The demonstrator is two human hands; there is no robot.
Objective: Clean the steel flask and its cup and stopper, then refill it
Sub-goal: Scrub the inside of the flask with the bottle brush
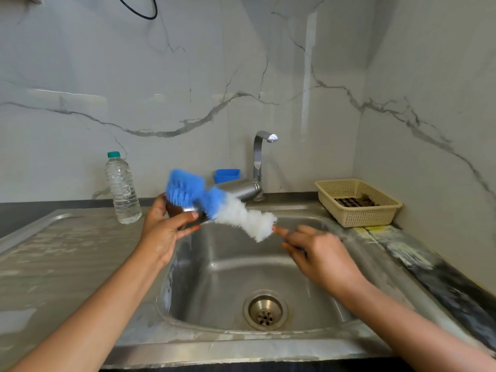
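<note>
Left hand point(163, 232) curls round the small cup point(177, 208) over the steel sink point(228, 264). Right hand point(319, 253) grips the handle of a fluffy blue-and-white brush point(241, 216), blue bristles at the cup (too blurry to see inside). The steel flask point(239, 187) lies on its side behind them by the tap point(257, 157), near a blue tub point(226, 175). The clear plastic bottle point(122, 189) holds water, and the beige mesh basket point(375, 213) holds something dark. Streaky metal surface point(53, 251), grey-veined marble walls point(161, 76)

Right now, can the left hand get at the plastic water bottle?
Probably not yet: the left hand is full, holding the cup against the brush. The path to the bottle itself looks open.
</note>
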